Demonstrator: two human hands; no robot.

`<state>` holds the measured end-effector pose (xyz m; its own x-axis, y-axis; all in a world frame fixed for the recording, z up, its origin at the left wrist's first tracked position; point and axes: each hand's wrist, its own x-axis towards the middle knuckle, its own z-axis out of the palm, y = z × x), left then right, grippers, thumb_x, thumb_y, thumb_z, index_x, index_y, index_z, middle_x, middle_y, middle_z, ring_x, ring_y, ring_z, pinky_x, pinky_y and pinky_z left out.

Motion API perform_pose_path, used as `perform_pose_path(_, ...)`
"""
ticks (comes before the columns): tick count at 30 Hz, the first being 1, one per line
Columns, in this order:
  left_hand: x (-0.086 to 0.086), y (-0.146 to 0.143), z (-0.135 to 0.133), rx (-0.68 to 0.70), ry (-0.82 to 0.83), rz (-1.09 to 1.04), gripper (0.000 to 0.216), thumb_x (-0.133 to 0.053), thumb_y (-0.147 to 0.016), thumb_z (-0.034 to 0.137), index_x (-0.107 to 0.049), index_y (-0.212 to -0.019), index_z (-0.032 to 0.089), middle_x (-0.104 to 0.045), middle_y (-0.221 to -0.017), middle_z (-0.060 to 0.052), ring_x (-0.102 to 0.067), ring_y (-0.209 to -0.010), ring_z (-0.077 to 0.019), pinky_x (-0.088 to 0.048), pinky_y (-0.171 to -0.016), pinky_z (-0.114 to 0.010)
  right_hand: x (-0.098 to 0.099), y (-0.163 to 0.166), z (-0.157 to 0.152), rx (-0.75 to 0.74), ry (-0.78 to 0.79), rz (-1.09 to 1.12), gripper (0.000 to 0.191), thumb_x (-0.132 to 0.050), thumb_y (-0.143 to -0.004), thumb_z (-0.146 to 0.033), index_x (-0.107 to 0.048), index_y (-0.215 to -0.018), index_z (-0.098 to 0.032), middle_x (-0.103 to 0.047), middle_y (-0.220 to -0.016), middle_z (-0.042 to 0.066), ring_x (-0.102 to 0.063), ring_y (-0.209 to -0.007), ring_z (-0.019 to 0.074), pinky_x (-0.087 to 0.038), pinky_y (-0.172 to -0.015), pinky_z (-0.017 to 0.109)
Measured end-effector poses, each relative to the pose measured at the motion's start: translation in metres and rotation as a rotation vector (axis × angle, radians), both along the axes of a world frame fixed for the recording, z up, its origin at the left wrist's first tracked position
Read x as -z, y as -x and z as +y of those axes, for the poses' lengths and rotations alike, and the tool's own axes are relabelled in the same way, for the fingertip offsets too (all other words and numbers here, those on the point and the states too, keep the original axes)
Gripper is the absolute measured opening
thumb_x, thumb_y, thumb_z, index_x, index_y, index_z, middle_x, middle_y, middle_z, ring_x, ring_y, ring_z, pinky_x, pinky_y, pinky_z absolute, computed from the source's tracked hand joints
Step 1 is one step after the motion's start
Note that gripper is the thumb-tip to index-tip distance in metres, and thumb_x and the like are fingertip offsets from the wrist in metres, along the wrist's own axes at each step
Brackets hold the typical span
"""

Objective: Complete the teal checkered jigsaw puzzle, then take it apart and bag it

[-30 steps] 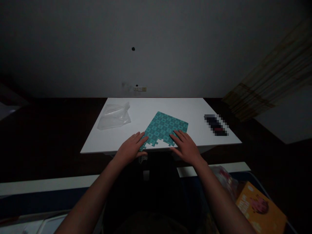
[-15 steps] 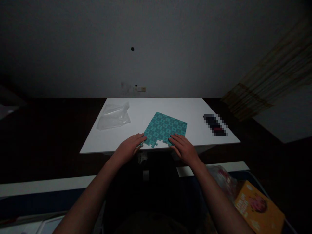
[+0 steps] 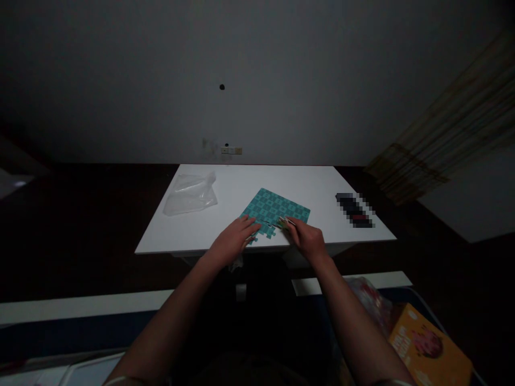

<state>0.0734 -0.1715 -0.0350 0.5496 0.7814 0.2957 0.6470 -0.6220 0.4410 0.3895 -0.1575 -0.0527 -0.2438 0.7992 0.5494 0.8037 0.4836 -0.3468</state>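
A teal checkered jigsaw puzzle (image 3: 277,203) lies turned at an angle near the front of the white table (image 3: 237,177). My left hand (image 3: 237,236) rests over its lower left edge, fingers stretched out and pressing on the pieces. At the lower right edge, my right hand (image 3: 303,236) is closed in a pinch on puzzle pieces (image 3: 282,222), whose light edges show as they tilt up. A dark crack parts the main sheet from a strip of joined pieces (image 3: 265,230) between the hands. Part of the near edge is hidden by my fingers.
A clear plastic bag (image 3: 189,195) lies on the table's left side. A dark pixelated object (image 3: 354,210) is at the right. Below, an orange box (image 3: 430,348) and crumpled plastic wrapping (image 3: 368,300) sit in a blue container by my right arm.
My left hand has shifted right onto the puzzle's near edge. The right hand has gone from lying flat to pinching pieces, and a crack has opened across the lower part of the puzzle.
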Motion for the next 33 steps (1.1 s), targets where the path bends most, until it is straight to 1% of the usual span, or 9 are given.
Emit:
perform_pose_path(6,0.003,-0.008,-0.007,-0.017,-0.018,0.156,0.054,-0.062,-0.111,0.030,-0.054,-0.165,0.026,-0.047,-0.177,-0.015,-0.045,-0.165,-0.0325,-0.038,-0.135,-0.056,-0.004,0.015,-0.002,0.022,-0.016,0.059,0.041,-0.048,-0.118,-0.046,-0.079,-0.132,-0.023,-0.085,-0.127,0.013,-0.085,-0.105,0.0298,-0.068,-0.088,0.037)
perform_pose_path(11,0.008,-0.005,-0.007,0.002,-0.023,0.192,0.061,-0.069,-0.108,0.042,-0.053,-0.165,0.025,-0.046,-0.177,-0.016,-0.041,-0.166,-0.0355,-0.038,-0.135,-0.057,0.001,0.019,-0.002,-0.079,0.040,-0.002,0.038,-0.051,-0.117,-0.047,-0.080,-0.128,-0.024,-0.085,-0.124,0.012,-0.086,-0.099,0.0285,-0.068,-0.082,0.035)
perform_pose_path(13,0.010,-0.005,-0.007,0.006,-0.029,0.192,0.063,-0.073,-0.105,0.038,-0.054,-0.164,0.025,-0.047,-0.177,-0.017,-0.040,-0.167,-0.0366,-0.038,-0.135,-0.057,0.002,0.019,-0.003,-0.069,0.027,0.010,0.038,-0.051,-0.117,-0.046,-0.079,-0.128,-0.024,-0.086,-0.124,0.011,-0.086,-0.099,0.0283,-0.068,-0.082,0.035)
perform_pose_path(17,0.013,-0.003,-0.012,0.006,-0.035,0.186,0.065,-0.068,-0.101,0.013,-0.056,-0.162,0.029,-0.049,-0.176,-0.012,-0.041,-0.167,-0.0335,-0.040,-0.134,-0.054,-0.003,0.021,-0.005,-0.011,0.003,0.016,0.036,-0.052,-0.117,-0.043,-0.080,-0.132,-0.026,-0.084,-0.128,0.011,-0.085,-0.105,0.0284,-0.069,-0.090,0.037)
perform_pose_path(20,0.011,-0.001,-0.015,-0.014,-0.010,0.152,0.069,-0.061,-0.100,0.006,-0.055,-0.163,0.034,-0.051,-0.175,-0.008,-0.045,-0.164,-0.0299,-0.044,-0.132,-0.052,-0.006,0.030,-0.007,-0.132,0.042,-0.066,0.031,-0.057,-0.116,-0.040,-0.080,-0.133,-0.030,-0.083,-0.133,0.009,-0.083,-0.115,0.0282,-0.068,-0.102,0.040)
perform_pose_path(24,0.003,0.000,-0.014,-0.023,0.071,0.056,0.061,-0.061,-0.104,0.016,-0.056,-0.163,0.031,-0.055,-0.172,-0.008,-0.057,-0.156,-0.0282,-0.050,-0.128,-0.048,0.000,0.048,-0.009,-0.289,0.039,-0.138,0.031,-0.061,-0.115,-0.034,-0.077,-0.141,-0.029,-0.079,-0.142,0.009,-0.078,-0.129,0.0307,-0.066,-0.110,0.047)
perform_pose_path(29,-0.009,0.005,-0.008,-0.061,0.191,-0.148,0.047,-0.056,-0.113,0.040,-0.064,-0.157,0.029,-0.068,-0.160,-0.007,-0.067,-0.145,-0.0276,-0.053,-0.124,-0.044,0.006,0.058,-0.019,-0.286,0.024,-0.187,0.039,-0.063,-0.112,-0.030,-0.071,-0.150,-0.027,-0.073,-0.151,0.013,-0.068,-0.143,0.0363,-0.058,-0.120,0.060)
perform_pose_path(31,-0.010,0.009,-0.005,-0.099,0.221,-0.242,0.049,-0.052,-0.114,0.045,-0.064,-0.158,0.026,-0.070,-0.157,-0.008,-0.069,-0.143,-0.0276,-0.054,-0.123,-0.043,0.004,0.056,-0.023,-0.301,0.044,-0.186,0.043,-0.065,-0.110,-0.031,-0.069,-0.153,-0.025,-0.070,-0.155,0.015,-0.065,-0.146,0.0378,-0.056,-0.122,0.062)
perform_pose_path(33,-0.008,0.014,-0.002,-0.137,0.200,-0.298,0.051,-0.051,-0.114,0.044,-0.062,-0.159,0.023,-0.069,-0.159,-0.010,-0.067,-0.145,-0.0278,-0.052,-0.125,-0.044,0.002,0.054,-0.026,-0.326,0.057,-0.178,0.047,-0.069,-0.108,-0.033,-0.068,-0.154,-0.025,-0.069,-0.156,0.016,-0.063,-0.147,0.0384,-0.054,-0.123,0.062)
